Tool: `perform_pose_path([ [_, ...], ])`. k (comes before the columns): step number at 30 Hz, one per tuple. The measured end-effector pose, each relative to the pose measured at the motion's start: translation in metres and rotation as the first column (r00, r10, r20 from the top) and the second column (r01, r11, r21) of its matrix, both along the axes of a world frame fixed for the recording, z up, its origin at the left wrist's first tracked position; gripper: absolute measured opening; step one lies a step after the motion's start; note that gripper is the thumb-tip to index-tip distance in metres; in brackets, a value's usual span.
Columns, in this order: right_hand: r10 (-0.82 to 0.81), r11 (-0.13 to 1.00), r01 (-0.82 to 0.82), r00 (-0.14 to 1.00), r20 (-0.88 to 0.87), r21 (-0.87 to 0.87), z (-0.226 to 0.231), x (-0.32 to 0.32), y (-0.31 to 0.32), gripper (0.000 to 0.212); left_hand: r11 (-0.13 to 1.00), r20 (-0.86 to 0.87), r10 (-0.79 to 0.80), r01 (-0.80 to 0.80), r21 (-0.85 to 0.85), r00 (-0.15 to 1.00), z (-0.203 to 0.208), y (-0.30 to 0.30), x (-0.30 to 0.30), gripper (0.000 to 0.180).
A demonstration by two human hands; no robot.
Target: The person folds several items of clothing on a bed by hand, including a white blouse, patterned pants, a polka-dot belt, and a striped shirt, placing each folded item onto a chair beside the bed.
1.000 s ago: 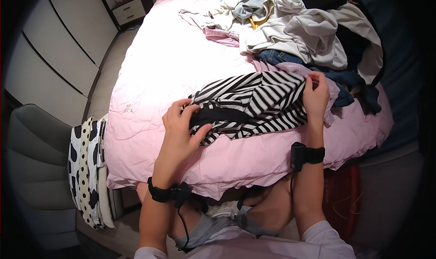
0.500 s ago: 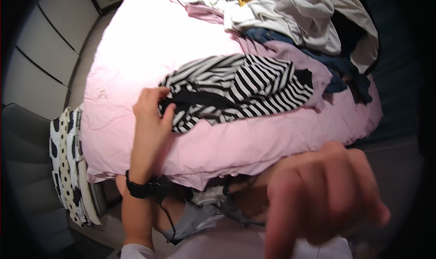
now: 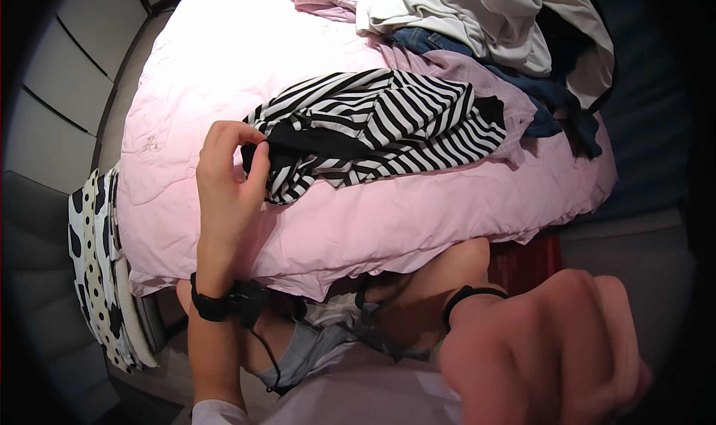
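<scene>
A black-and-white striped top (image 3: 418, 123) lies rumpled on the pink bedspread (image 3: 358, 216), with black fabric showing at its middle and a black band at its right end. At its left end, my left hand (image 3: 231, 160) pinches the black edge between thumb and fingertips. My right hand (image 3: 552, 343) is raised close to the camera at the lower right, its back turned up and its fingers curled under. It is apart from the top; the inside of that hand is hidden.
Beyond the top lie a pink garment (image 3: 522, 112), dark blue jeans (image 3: 533, 89) and a heap of white clothes (image 3: 462, 22). Folded patterned cloth (image 3: 101, 276) hangs over a grey seat at the left. Pale cabinets (image 3: 67, 74) line the left wall. Something red (image 3: 529, 257) shows below the bed.
The view has shifted slightly, so the bed sits a little further left and up. My left thumb and fingertips have closed on the black edge. My right hand has moved lower and to the right.
</scene>
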State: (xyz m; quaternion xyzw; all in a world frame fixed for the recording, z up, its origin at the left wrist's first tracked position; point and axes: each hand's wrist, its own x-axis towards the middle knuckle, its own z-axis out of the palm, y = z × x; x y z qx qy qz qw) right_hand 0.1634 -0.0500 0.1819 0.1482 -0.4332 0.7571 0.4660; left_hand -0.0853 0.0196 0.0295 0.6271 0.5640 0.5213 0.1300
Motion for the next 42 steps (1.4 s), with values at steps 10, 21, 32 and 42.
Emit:
perform_pose_path([
  [10, -0.019, 1.000, 0.018, 1.000, 0.011, 0.012, -0.006, 0.000, 0.006, 0.023, 0.999, 0.145, -0.010, 0.003, 0.049, 0.989, 0.006, -0.007, 0.006, 0.009],
  [21, -0.132, 0.973, 0.120, 0.990, 0.048, 0.196, -0.013, -0.004, 0.024, 0.023, 0.999, 0.284, -0.041, 0.035, 0.027, 0.958, 0.011, -0.008, 0.009, 0.015],
  [32, -0.966, 0.167, 0.167, -0.168, 0.195, 0.972, -0.129, -0.041, 0.104, 0.029, 0.986, 0.173, -0.113, 0.089, 0.140, 0.979, 0.022, 0.002, 0.000, 0.026],
  [42, -0.948, 0.048, 0.236, -0.297, 0.119, 0.971, -0.035, 0.010, 0.136, 0.021, 0.899, -0.403, 0.298, -0.112, 0.424, 0.865, 0.098, 0.010, -0.009, 0.031],
])
